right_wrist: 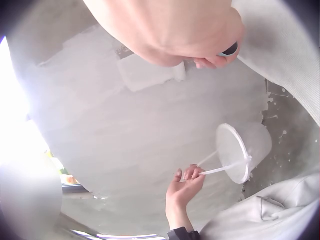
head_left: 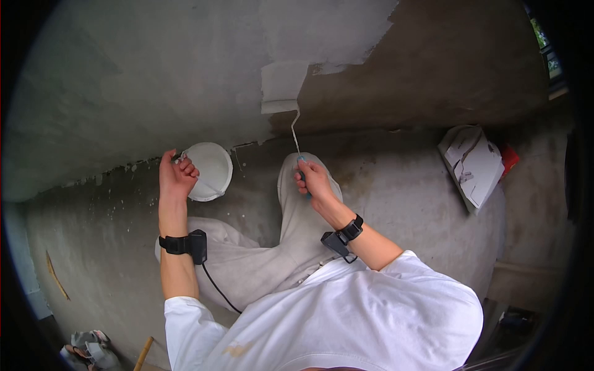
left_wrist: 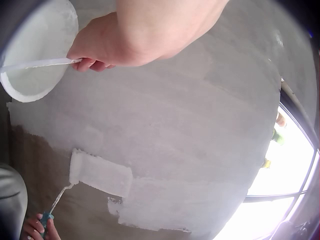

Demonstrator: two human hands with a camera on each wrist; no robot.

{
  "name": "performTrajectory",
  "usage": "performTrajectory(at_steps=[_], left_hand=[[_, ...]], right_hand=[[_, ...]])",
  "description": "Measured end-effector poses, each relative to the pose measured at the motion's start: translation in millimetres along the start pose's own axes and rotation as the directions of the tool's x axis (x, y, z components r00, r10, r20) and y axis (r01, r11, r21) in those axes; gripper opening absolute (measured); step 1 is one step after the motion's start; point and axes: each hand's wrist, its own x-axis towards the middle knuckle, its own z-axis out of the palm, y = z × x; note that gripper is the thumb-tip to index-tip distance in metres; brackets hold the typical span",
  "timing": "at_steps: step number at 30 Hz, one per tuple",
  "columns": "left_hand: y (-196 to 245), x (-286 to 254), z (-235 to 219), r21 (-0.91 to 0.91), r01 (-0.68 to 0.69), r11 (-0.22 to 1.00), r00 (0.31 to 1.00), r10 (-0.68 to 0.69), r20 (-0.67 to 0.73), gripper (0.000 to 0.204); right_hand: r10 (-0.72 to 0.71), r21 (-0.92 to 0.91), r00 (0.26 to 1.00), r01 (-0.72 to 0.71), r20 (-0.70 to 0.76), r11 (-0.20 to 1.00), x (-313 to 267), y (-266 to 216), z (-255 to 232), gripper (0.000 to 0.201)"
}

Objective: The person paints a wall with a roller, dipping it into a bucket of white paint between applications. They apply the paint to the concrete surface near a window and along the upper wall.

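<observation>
- Hands, two. The left hand (head_left: 177, 176) is raised beside the wall, its fingers (left_wrist: 87, 63) curled round the thin wire handle (left_wrist: 35, 63) of the bucket; the right hand (head_left: 312, 178) is wrapped round the blue grip (head_left: 302, 176) of the roller, fingers closed tight.
- Bucket, one — a white pail (head_left: 209, 170) hanging from the left hand by its handle, close to the foot of the wall, its mouth tipped outward in the right wrist view (right_wrist: 242, 151).
- Paint roller, one. Its white sleeve (head_left: 281, 88) lies flat against the wall at the edge of the painted patch, joined to the grip by a bent wire shank (head_left: 296, 131); the left wrist view shows the sleeve (left_wrist: 101, 173) on the boundary between pale and bare surface.
- Wall, one (head_left: 154, 74) — pale paint over the left part, bare brown plaster (head_left: 445, 74) to the right.
- Wrist-worn cameras, two, one on a black strap at each wrist (head_left: 185, 245) (head_left: 341, 236).
- Torn white paper or card, one heap (head_left: 473, 164), on the floor well to the right, with a red scrap (head_left: 510, 157) beside it.
- Shoes, one pair (head_left: 90, 349), at the lower left.
</observation>
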Motion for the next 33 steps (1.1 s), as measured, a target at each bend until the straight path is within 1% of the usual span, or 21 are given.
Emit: performTrajectory(at_steps=[3, 5, 6, 14, 15, 17, 18, 20, 23, 27, 29, 33], left_hand=[[1, 1, -1, -0.010, 0.005, 1.000, 1.000, -0.005, -0.009, 0.028], [0, 1, 0, -0.016, 0.009, 1.000, 1.000, -0.009, -0.023, 0.028], [0, 1, 0, -0.022, 0.006, 1.000, 1.000, -0.006, -0.025, 0.027], [0, 4, -1, -0.010, 0.005, 1.000, 0.998, -0.006, -0.059, 0.027], [0, 4, 0, -0.007, -0.005, 1.000, 0.998, 0.004, -0.061, 0.027], [0, 3, 1, -0.005, -0.013, 1.000, 0.998, 0.013, -0.067, 0.027], [0, 3, 0, -0.011, -0.011, 1.000, 0.998, 0.011, -0.064, 0.026], [-1, 3, 0, -0.016, -0.007, 1.000, 0.998, 0.006, -0.060, 0.026], [0, 1, 2, 0.000, -0.009, 1.000, 0.998, 0.009, -0.063, 0.026], [0, 0, 2, 0.013, -0.009, 1.000, 0.999, 0.009, -0.032, 0.027], [1, -1, 1, 0.017, -0.005, 1.000, 1.000, 0.005, -0.023, 0.027], [1, -3, 3, 0.010, 0.008, 1.000, 0.999, -0.008, -0.033, 0.027]], right_hand=[[-0.020, 0.015, 0.999, 0.020, 0.036, 1.000, -5, -1, 5, 0.021], [-0.055, 0.003, 0.999, 0.055, 0.001, 0.998, -15, -9, 13, 0.021], [-0.048, 0.001, 0.999, 0.048, 0.002, 0.999, -18, -10, 15, 0.021], [-0.132, 0.133, 0.990, 0.124, 0.054, 0.983, -52, -48, 21, 0.019], [-0.127, 0.136, 0.990, 0.118, 0.054, 0.984, -55, -52, 21, 0.019], [-0.188, 0.132, 0.981, 0.181, 0.047, 0.975, -57, -58, 21, 0.019], [-0.183, 0.130, 0.982, 0.175, 0.046, 0.976, -58, -59, 22, 0.019], [-0.268, 0.129, 0.961, 0.259, 0.062, 0.957, -57, -62, 22, 0.019], [-0.294, 0.129, 0.954, 0.284, 0.065, 0.950, -51, -68, 21, 0.019], [-0.296, 0.127, 0.951, 0.284, 0.088, 0.951, -36, -60, 11, 0.019], [-0.281, 0.059, 0.957, 0.277, 0.072, 0.959, -27, -56, 4, 0.020], [-0.253, 0.037, 0.966, 0.251, 0.052, 0.967, -6, -39, -16, 0.020]])
